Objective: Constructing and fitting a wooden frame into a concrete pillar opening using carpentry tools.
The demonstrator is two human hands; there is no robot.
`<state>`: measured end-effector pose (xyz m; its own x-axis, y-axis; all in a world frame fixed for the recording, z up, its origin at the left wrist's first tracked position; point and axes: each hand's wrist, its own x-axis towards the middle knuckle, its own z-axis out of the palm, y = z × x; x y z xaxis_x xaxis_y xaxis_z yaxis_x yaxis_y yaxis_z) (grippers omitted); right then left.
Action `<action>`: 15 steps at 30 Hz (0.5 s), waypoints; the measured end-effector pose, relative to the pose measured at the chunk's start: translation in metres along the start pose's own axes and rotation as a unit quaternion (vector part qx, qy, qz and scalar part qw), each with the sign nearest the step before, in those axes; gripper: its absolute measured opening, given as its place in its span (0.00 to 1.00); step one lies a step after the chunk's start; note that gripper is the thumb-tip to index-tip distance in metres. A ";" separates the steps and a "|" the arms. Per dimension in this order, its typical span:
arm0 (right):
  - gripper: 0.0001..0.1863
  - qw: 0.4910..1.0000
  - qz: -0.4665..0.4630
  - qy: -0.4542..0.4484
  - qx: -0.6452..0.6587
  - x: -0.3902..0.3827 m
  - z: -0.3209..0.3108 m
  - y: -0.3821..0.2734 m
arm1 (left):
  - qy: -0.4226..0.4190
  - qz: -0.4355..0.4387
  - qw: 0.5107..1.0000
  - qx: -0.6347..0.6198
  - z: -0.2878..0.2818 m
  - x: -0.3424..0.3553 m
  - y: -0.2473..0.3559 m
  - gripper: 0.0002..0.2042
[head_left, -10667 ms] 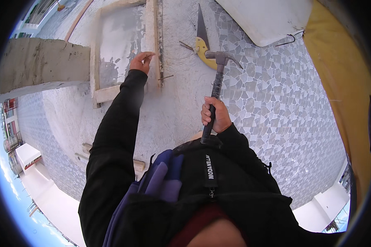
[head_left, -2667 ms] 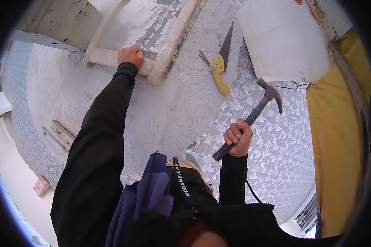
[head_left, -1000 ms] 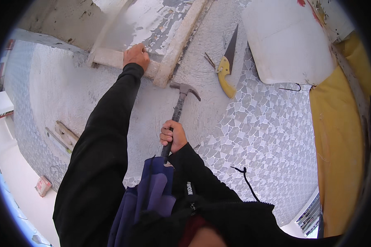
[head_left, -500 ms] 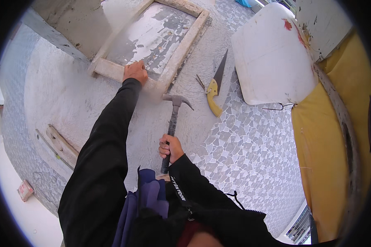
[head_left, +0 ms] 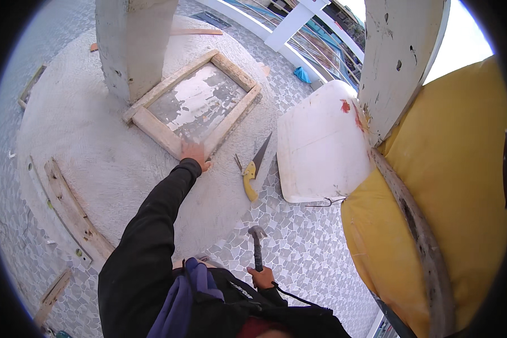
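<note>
A rectangular wooden frame (head_left: 156,134) lies on the rough cement slab, around a panel with patchy white paint. At its near corner my left hand (head_left: 194,153) is closed over the wood, its fingers blurred. My right hand (head_left: 261,278) is wrapped round the black handle of a claw hammer (head_left: 257,234). The hammer is held close to my body, head up and apart from the frame. To the right of the frame lies a handsaw (head_left: 252,174) with a yellow handle, with a few nails (head_left: 239,163) beside it.
A square post (head_left: 135,53) rises by the frame's left side. A white plastic container (head_left: 321,143) and a yellow covering (head_left: 445,163) with a wooden pole (head_left: 425,248) stand right. Left lie a long level (head_left: 53,205) and a plank (head_left: 76,205). Mosaic tile surrounds the slab.
The hammer has drawn back from the frame's near corner toward my body. My left hand has shifted right along the near rail to that corner. The view has swung, showing more background.
</note>
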<state>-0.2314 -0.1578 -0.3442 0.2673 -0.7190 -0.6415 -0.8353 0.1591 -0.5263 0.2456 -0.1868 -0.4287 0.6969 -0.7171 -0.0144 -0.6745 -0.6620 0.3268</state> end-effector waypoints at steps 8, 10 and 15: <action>0.19 0.999 -0.013 0.000 0.030 0.006 -0.018 -0.015 | -0.108 -0.040 0.993 -0.019 -0.026 0.002 0.004 0.26; 0.18 0.999 -0.030 0.026 0.022 0.038 -0.029 0.006 | -0.119 -0.020 0.992 -0.026 -0.041 -0.018 0.007 0.27; 0.21 0.998 -0.056 0.000 -0.005 0.117 -0.070 -0.013 | -0.061 -0.013 0.998 -0.011 -0.015 -0.090 -0.002 0.28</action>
<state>-0.2225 -0.2916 -0.3733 0.3600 -0.7320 -0.5784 -0.8048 0.0699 -0.5894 0.1878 -0.1182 -0.4141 0.6782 -0.7220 -0.1374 -0.6503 -0.6766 0.3456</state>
